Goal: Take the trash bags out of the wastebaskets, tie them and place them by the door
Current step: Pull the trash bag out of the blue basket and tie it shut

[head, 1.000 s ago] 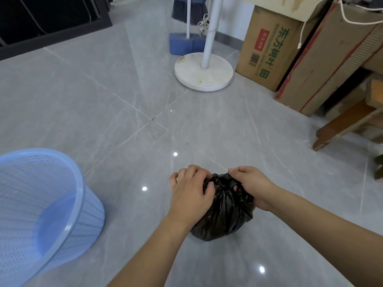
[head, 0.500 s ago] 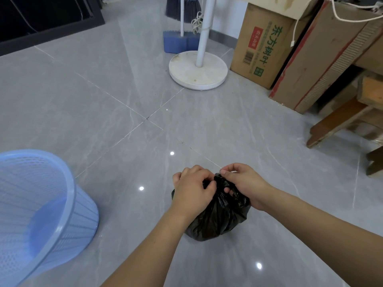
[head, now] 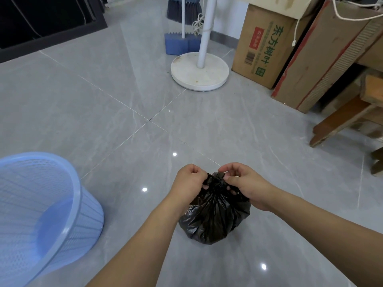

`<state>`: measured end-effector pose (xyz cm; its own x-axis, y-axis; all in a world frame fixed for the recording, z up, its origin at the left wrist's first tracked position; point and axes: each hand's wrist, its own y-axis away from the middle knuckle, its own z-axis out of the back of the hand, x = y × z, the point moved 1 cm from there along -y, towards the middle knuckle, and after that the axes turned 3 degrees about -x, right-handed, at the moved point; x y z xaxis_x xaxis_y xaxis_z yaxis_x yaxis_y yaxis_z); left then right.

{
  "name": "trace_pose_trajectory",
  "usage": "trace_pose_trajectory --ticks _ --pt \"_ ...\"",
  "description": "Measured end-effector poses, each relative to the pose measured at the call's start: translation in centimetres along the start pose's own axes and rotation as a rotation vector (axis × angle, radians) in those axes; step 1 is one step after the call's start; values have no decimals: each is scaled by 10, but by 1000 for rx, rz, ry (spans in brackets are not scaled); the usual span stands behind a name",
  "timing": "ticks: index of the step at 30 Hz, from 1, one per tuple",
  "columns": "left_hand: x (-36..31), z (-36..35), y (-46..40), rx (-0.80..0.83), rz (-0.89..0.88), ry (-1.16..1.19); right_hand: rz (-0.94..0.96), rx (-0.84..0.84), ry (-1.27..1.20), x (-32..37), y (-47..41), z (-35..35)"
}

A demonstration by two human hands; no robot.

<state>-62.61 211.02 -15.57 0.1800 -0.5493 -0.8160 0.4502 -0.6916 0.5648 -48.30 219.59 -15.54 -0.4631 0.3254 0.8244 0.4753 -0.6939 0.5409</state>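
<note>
Wastebasket point(head: 41, 214) cut off by left edge; bag point(head: 213, 220) knot partly hidden behind both hands' fingers.

White fan stand point(head: 200, 73), blue broom point(head: 182, 9), cardboard boxes point(head: 263, 46) beside it.

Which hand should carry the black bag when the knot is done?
Probably the right hand: it pinches the trash bag at the gathered neck. The left hand grips beside the knot.
</note>
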Motion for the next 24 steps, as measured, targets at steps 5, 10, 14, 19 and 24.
trace_pose_trajectory --ticks 5,10,14,19,24 --pt "4 3 0 20 -97 -513 79 -51 79 2 0 -4" --pt "6 4 4 -14 -207 -728 190 -138 246 1 -2 -5" --pt "6 5 1 -79 -254 -756 355 -191 620 1 -3 -5" --pt "8 20 -4 -182 -246 -810 424 -224 896 0 -5 3" --pt "24 37 -7 -269 -158 -845 391 -237 949 -4 -8 12"
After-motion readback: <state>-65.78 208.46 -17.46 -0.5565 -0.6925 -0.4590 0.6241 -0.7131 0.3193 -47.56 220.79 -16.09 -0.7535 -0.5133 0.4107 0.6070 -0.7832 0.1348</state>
